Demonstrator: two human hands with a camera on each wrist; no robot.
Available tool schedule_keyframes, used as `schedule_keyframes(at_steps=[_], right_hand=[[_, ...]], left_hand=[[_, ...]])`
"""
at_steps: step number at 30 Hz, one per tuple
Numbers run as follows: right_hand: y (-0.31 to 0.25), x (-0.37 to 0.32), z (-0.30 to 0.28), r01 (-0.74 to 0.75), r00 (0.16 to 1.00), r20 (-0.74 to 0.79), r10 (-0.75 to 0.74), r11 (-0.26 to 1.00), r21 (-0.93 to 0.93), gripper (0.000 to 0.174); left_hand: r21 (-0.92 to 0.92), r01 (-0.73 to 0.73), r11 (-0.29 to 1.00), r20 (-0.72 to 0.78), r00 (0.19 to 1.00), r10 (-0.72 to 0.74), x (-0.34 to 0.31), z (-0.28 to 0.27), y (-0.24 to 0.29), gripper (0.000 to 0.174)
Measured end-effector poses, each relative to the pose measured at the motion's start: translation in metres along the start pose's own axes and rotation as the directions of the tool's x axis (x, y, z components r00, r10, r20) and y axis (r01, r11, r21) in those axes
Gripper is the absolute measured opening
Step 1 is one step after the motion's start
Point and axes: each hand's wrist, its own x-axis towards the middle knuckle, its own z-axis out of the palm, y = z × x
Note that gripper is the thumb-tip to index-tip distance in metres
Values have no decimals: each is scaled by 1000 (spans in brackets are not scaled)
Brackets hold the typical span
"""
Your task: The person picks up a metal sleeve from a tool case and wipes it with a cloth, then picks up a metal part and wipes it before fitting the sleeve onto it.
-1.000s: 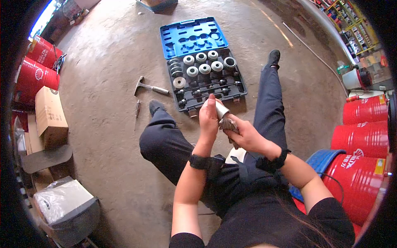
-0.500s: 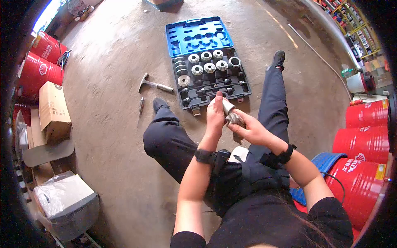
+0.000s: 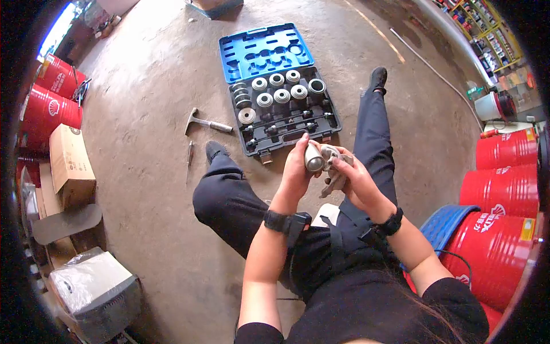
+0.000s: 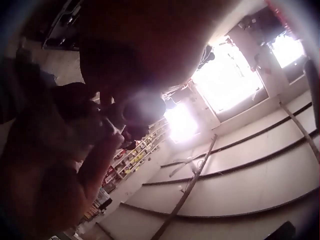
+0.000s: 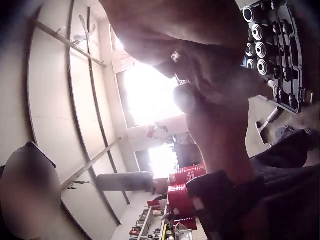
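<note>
In the head view my left hand (image 3: 295, 169) grips a smooth silver metal cylinder (image 3: 313, 157), its rounded end tilted toward me. My right hand (image 3: 362, 183), close beside it, bunches a grey rag (image 3: 334, 176) between thumb and fingers, with a loose tail hanging below. The rag sits right at the cylinder's side. Both wrist views are dark against bright windows; the cylinder's round end (image 4: 145, 107) shows dimly in the left wrist view, and again as a cylinder end (image 5: 185, 97) in the right wrist view.
An open blue-and-black case (image 3: 240, 135) with several metal sleeves and threaded rods lies on the floor ahead. Left of it are a hammer (image 3: 207, 122) and a thin screwdriver-like tool (image 3: 190, 157). Red drums (image 3: 504, 189) stand at right, a cardboard box (image 3: 71, 157) at left.
The rag was wrapped over the cylinder's near end; my right hand has drawn it off to the right, uncovering that end. The cylinder now tilts more toward me. The head view has shifted slightly.
</note>
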Motion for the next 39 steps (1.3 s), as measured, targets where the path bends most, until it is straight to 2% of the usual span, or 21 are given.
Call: schedule_keyframes(at_steps=[2, 4, 11, 13, 14, 16, 18, 20, 22, 24, 26, 28, 29, 30, 31, 32, 35, 36, 37, 38, 39], right_hand=[[4, 1, -4, -36, 999, 22, 36, 999, 1, 34], [9, 3, -6, 46, 994, -88, -57, 992, -115, 31], [14, 12, -14, 197, 972, -99, -212, 970, -142, 26], [13, 12, -16, 319, 930, -57, -363, 875, -365, 23], [10, 11, -19, 320, 930, -54, -363, 874, -366, 23], [2, 8, -22, 265, 941, -95, -326, 881, -392, 23], [-4, 5, -23, 257, 945, -91, -314, 886, -387, 23], [-6, 3, -33, 52, 991, -80, -104, 872, -487, 23], [-9, -1, -32, 21, 998, -38, -43, 887, -461, 22], [-7, -4, -28, -82, 986, 122, 115, 966, -245, 26], [1, 1, -32, -86, 978, 175, 117, 980, -178, 25], [9, 6, -22, 62, 984, 159, -83, 989, 135, 28], [6, 5, -14, 89, 976, 179, -124, 977, 194, 32], [7, 8, -10, 89, 976, 181, -125, 977, 193, 32], [8, 11, -6, 67, 976, 176, -125, 951, 302, 35], [8, 12, -4, 44, 977, 172, -123, 912, 407, 38], [9, 25, -17, 34, 984, 138, -114, 876, 482, 38], [8, 27, -19, 57, 987, 95, -129, 838, 543, 39], [5, 21, -23, 106, 991, 16, -133, 852, 512, 32], [4, 20, -26, 105, 991, 17, -132, 853, 511, 32], [1, 17, -31, 141, 989, 10, -151, 945, 294, 31]], left_hand=[[58, -17, 998, -48, 999, 20, 0, -2, -2, 42], [150, -67, 986, -43, 996, 74, -1, -2, -2, 42], [218, -122, 968, 11, 992, 123, -6, 9, -6, 43], [280, -232, 931, -92, 959, 267, -1, 10, -12, 46], [279, -234, 931, -93, 959, 269, -2, 7, -10, 46], [305, -176, 936, 59, 984, 166, -7, -1, 0, 47], [313, -185, 931, 36, 982, 183, -9, -2, 4, 48], [277, -271, 922, 47, 962, 269, -8, -6, 5, 49], [250, -274, 929, 27, 961, 276, -6, -7, 4, 48], [220, -274, 936, -20, 958, 285, -8, -4, 4, 48], [194, -239, 951, -13, 969, 246, -8, -4, 3, 48], [168, -204, 964, -1, 978, 207, -6, -4, 0, 48], [173, -186, 967, -6, 982, 190, -5, -4, -3, 48], [179, -169, 969, -12, 985, 174, -4, -3, -6, 49], [152, -129, 980, -92, 985, 144, 0, -2, -11, 51], [192, -120, 974, -44, 990, 131, 1, -2, -11, 52], [68, -83, 994, 28, 996, 81, -1, -5, -11, 49], [17, -67, 998, -30, 997, 68, 0, -8, -10, 49], [-35, -54, 998, -87, 995, 51, 2, -10, -8, 48], [-37, -55, 998, -87, 995, 51, 3, -11, -8, 48], [-33, -77, 996, -180, 981, 70, 5, -13, -8, 48]])
